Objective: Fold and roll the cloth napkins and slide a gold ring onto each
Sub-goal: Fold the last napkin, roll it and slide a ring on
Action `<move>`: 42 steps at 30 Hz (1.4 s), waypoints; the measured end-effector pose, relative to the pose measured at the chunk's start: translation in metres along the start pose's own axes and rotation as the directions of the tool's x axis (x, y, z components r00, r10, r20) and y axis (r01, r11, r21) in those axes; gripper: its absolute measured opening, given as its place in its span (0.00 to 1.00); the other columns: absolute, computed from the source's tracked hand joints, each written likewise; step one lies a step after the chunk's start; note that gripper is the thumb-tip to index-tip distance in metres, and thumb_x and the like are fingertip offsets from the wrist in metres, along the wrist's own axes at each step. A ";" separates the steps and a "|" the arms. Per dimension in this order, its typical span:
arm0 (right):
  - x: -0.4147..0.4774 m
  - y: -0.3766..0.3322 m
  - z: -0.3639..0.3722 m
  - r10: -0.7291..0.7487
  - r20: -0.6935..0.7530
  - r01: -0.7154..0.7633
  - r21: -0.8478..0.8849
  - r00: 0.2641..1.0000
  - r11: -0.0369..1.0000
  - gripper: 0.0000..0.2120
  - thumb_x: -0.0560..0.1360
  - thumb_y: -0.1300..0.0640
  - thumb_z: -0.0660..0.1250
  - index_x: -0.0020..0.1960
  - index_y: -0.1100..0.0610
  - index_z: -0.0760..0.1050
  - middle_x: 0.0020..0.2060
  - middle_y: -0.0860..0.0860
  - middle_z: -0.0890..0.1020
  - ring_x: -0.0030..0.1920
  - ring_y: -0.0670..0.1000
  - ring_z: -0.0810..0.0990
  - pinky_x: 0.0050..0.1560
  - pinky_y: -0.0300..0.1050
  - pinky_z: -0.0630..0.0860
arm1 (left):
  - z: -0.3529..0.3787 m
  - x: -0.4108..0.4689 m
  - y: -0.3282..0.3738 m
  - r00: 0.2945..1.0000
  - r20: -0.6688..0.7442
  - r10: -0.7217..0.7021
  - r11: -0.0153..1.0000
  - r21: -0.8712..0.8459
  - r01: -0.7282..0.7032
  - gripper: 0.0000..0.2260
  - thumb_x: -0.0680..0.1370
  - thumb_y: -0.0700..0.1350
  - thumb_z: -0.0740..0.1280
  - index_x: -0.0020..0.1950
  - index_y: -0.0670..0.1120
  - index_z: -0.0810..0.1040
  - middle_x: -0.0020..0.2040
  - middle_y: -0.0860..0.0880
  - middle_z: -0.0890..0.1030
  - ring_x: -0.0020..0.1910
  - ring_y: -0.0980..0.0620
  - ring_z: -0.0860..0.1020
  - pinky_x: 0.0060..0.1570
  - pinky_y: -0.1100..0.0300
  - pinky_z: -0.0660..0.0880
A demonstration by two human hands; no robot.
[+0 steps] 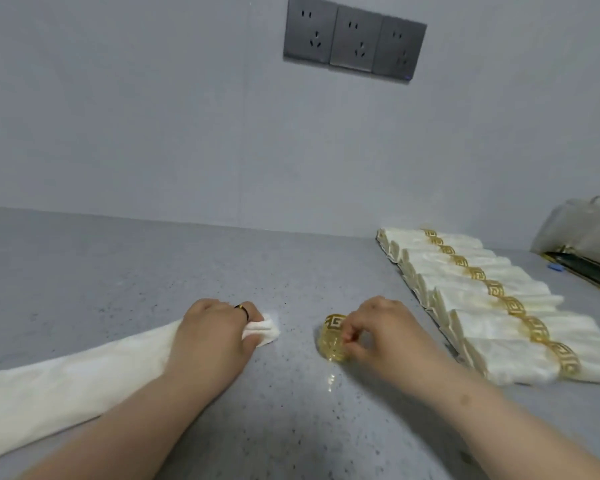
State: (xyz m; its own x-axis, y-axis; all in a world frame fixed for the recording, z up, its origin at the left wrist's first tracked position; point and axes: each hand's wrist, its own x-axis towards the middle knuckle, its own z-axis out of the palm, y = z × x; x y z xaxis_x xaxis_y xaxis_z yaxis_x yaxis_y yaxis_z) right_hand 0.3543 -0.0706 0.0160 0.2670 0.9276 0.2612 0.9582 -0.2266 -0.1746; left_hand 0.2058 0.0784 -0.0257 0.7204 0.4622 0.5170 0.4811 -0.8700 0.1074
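A white cloth napkin (pixel 70 379), folded into a long strip, lies on the grey counter (pixel 291 427) from the lower left toward the centre. My left hand (pixel 215 334) grips its narrow gathered end, and the tip pokes out past my fingers. A short gap to the right, my right hand (pixel 381 334) pinches a gold ring (pixel 333 337) with a key pattern, standing on the counter with its opening toward the napkin tip. The ring and the napkin are apart.
A diagonal row of several white napkins with gold rings (pixel 492 299) lies at the right. A clear plastic bag over a dark tray (pixel 582 237) sits at the far right. Grey wall sockets (pixel 354 39) are on the wall behind.
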 end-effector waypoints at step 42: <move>-0.040 -0.004 0.029 0.093 0.073 -0.101 0.934 0.993 0.344 0.27 0.68 0.72 0.69 0.55 0.44 0.65 0.51 0.47 0.73 0.43 0.43 0.78 0.46 0.34 0.76 | -0.008 -0.024 0.067 0.986 0.115 -0.117 0.785 -0.598 0.163 0.11 0.71 0.45 0.70 0.37 0.60 0.72 0.41 0.53 0.80 0.43 0.56 0.75 0.39 0.65 0.67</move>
State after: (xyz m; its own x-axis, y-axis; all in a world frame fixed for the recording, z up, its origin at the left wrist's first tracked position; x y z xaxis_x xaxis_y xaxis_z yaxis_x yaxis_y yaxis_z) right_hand 0.3374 -0.0980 -0.0210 0.3470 0.9217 0.1732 0.2065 0.1051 -0.9728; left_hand 0.2166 0.0075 -0.0246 0.7119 0.5773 0.3999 0.1963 -0.7103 0.6759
